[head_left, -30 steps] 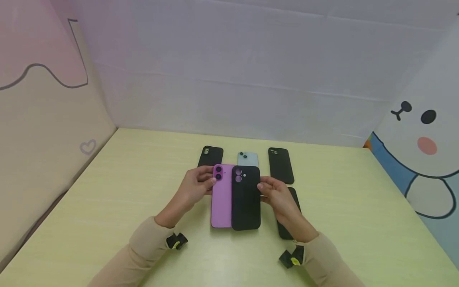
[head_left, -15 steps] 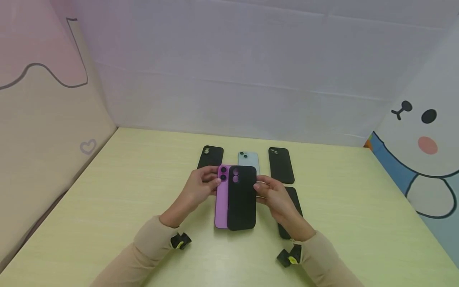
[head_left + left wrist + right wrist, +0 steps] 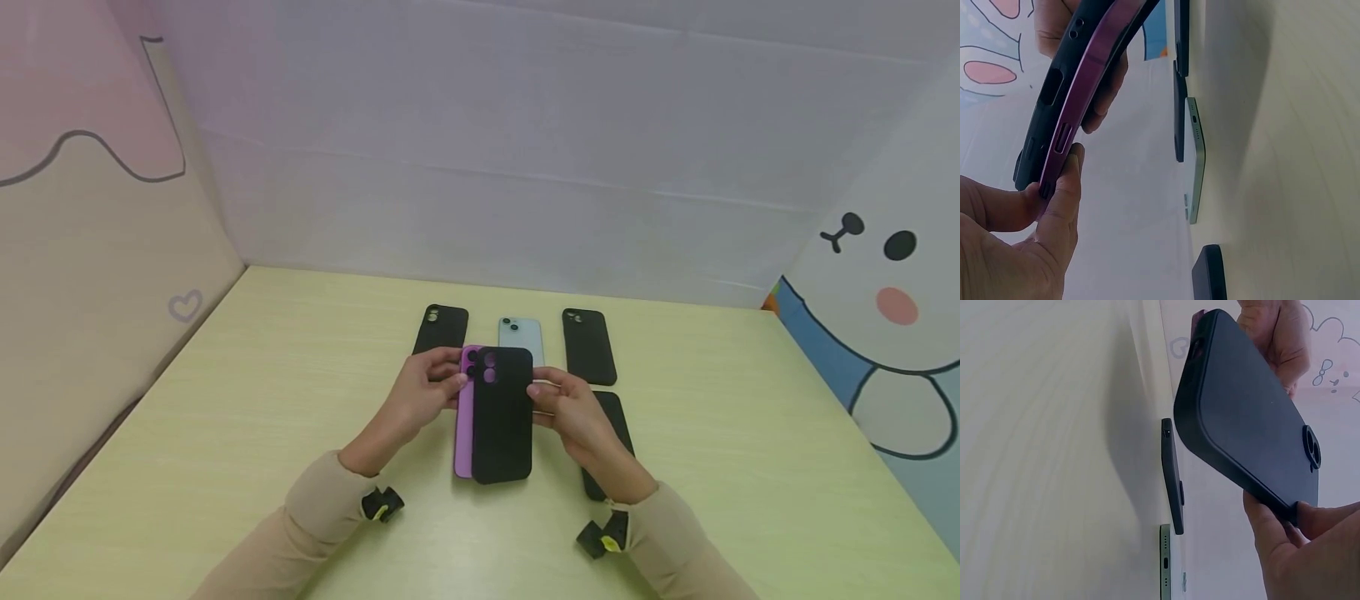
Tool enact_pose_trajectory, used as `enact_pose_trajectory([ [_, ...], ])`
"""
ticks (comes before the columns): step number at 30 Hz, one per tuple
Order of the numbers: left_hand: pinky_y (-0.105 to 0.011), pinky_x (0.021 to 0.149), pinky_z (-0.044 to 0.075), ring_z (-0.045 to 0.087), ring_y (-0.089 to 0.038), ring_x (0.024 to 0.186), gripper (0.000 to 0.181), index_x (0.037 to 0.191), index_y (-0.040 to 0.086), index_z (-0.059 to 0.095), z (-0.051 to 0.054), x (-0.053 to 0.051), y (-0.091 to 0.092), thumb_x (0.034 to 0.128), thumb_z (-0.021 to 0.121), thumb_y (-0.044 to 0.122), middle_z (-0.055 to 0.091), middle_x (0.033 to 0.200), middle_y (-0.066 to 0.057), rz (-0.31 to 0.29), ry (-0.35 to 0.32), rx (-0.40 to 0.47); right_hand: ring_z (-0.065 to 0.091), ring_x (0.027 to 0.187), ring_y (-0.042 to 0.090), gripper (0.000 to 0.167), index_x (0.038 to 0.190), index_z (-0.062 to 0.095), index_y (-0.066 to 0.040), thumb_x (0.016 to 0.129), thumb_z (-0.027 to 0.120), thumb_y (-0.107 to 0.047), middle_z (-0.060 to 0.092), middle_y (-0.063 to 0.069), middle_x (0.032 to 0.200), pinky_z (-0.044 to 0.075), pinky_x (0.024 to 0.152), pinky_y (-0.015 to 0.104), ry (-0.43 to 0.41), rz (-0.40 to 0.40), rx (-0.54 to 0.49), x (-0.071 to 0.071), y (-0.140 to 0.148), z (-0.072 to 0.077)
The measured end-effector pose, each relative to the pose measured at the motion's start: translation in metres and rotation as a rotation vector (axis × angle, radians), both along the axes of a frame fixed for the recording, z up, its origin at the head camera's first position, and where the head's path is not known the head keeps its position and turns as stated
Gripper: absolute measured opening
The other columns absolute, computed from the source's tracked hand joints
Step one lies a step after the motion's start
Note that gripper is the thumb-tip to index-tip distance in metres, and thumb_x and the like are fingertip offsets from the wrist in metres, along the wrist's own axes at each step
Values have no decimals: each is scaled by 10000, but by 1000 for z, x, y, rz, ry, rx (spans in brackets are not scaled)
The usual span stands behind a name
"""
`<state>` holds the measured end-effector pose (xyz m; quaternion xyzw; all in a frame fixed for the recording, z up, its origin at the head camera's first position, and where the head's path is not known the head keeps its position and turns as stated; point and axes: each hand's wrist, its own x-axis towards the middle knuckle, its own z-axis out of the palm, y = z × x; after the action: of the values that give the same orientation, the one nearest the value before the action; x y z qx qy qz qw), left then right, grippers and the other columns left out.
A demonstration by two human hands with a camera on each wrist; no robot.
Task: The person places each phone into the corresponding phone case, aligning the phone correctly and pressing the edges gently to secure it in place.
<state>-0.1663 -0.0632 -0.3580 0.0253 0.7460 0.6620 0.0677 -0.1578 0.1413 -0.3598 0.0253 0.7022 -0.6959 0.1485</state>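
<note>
Above the table, my left hand [image 3: 416, 392] pinches the left edge of a pink phone [image 3: 463, 433], near its two camera lenses. Lying over most of the phone's back is a black phone case [image 3: 504, 425], and my right hand [image 3: 572, 408] grips its right edge. In the left wrist view, the pink phone's bottom edge [image 3: 1079, 87] with its port shows just under the case, the two at a slight angle. The right wrist view shows the outer back of the case [image 3: 1247, 412] with its raised camera ring. Only a strip of pink sticks out on the left.
Behind the hands lie a black phone case [image 3: 442, 327], a pale blue phone [image 3: 521, 335] and another black case [image 3: 589, 346]. A flat black item [image 3: 617, 417] lies partly under my right forearm. The pale yellow table [image 3: 285, 375] meets walls at the back and left.
The black case and pink phone have slid toward each other, so less pink shows. My left hand has moved right with the phone, my right hand slightly left with the case.
</note>
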Motion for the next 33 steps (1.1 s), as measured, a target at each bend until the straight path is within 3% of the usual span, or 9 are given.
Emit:
enact_pose_trajectory([
  [12, -325, 659, 566, 631, -133, 712, 346, 1220, -17, 520, -2, -2, 2, 877, 540, -48, 655, 1008, -198, -10, -12, 31, 576, 721, 61, 338, 1241, 451, 59, 914, 494, -19, 609, -62, 804, 512, 690, 216, -7, -38, 36, -2, -4, 0],
  [21, -325, 662, 566, 630, -127, 697, 349, 1226, -23, 511, 0, -6, 2, 880, 525, -61, 643, 1018, -220, -37, -29, 86, 583, 876, 93, 355, 1260, 466, 44, 914, 505, -20, 633, 111, 1070, 526, 765, 273, 17, -101, 64, -2, -9, 4],
  [33, -328, 692, 565, 637, -135, 720, 352, 1240, 5, 508, 7, -5, -1, 892, 510, -51, 645, 1042, -199, -55, -76, 113, 595, 829, 80, 317, 1194, 525, 57, 883, 551, 4, 668, 41, 937, 545, 741, 295, 44, -143, 81, -3, -13, 9],
])
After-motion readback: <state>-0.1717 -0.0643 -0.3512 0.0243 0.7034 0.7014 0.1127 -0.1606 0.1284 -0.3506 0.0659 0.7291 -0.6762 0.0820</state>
